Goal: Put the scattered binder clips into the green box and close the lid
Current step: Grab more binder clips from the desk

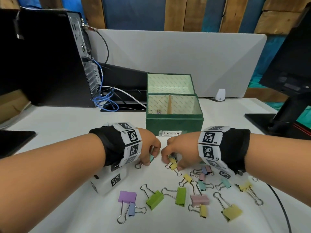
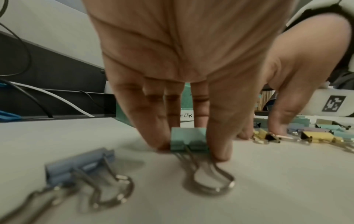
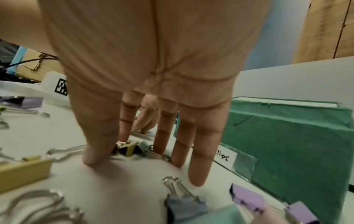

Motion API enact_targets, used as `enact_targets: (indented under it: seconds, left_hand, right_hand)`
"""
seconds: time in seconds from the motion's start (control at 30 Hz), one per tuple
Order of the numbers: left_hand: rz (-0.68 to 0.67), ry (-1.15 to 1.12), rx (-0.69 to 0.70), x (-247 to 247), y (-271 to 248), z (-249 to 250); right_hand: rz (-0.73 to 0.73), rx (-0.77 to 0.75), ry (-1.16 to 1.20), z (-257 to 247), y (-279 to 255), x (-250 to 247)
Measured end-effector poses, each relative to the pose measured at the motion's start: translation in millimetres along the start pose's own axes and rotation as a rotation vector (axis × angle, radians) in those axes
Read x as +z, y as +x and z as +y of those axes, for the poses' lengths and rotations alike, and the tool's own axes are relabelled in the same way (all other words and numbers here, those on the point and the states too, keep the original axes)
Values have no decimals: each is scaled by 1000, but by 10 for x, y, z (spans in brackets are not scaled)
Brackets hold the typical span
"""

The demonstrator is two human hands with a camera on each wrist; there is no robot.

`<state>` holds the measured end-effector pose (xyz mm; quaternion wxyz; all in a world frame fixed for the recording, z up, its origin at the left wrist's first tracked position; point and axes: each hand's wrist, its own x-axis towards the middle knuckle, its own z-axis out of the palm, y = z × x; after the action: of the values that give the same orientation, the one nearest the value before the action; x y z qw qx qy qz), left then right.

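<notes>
The green box (image 1: 174, 122) stands open in the middle of the table, its lid (image 1: 170, 83) upright behind it, with a few clips (image 1: 157, 112) in its left compartment. Just in front of the box, my left hand (image 1: 150, 159) pinches a teal binder clip (image 2: 188, 141) on the table between thumb and finger. Close beside it, my right hand (image 1: 171, 163) reaches down with thumb and fingers pinching a small yellow clip (image 3: 127, 149). Several more pastel clips (image 1: 180, 196) lie scattered nearer to me, among them a blue one (image 2: 80, 166).
A black computer tower (image 1: 50, 56) with blue and white cables (image 1: 107, 100) stands at the back left. At the right are a monitor base (image 1: 269, 121) and a black cable (image 1: 282, 207). A small white device (image 1: 220, 95) sits by the grey partition.
</notes>
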<state>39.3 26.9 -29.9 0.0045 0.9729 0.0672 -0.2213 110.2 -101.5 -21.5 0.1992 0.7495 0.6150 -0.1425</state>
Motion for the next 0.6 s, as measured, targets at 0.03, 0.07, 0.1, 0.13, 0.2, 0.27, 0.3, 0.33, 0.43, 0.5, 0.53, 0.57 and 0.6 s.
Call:
enact_targets:
  seconds: [0.03,0.07,0.1,0.13,0.2,0.27,0.3,0.33,0.43,0.5,0.53,0.57,0.6]
  left_hand:
    - [5,-3,4,8,3,-1]
    - [15,-6,8,10,4,1]
    - [24,-5,11,13,7,2]
    - [30,-2,11,14,7,7]
    - [37,7,2,18,15,19]
    - [58,-1,-10,24,23,14]
    - [74,-15,-18,28,22,3]
    - [90,-35,-22,30,20,-12]
    - [126,-90,1,30,36,-55]
    - [128,-125,12,34,46,-64]
    - [128,-143,17,32,53,-67]
    - [132,-162,20,28,60,-76]
    - [150,-178,21,16,62,-89]
  right_hand:
    - [-6,0,-12,0,15,-2]
    - [-13,2,-18,1,32,0]
    - [-20,3,-15,0,45,4]
    - [-27,5,-6,3,61,6]
    - [-31,11,22,21,77,7]
    - [-27,18,45,55,75,8]
    - [-27,19,55,71,70,11]
    - [-27,16,66,88,68,18]
    - [-35,-10,118,130,68,43]
    - [-50,-30,163,147,73,54]
    - [-55,-37,184,156,72,56]
    - [-56,-41,199,163,67,58]
    - [-53,-42,212,170,62,60]
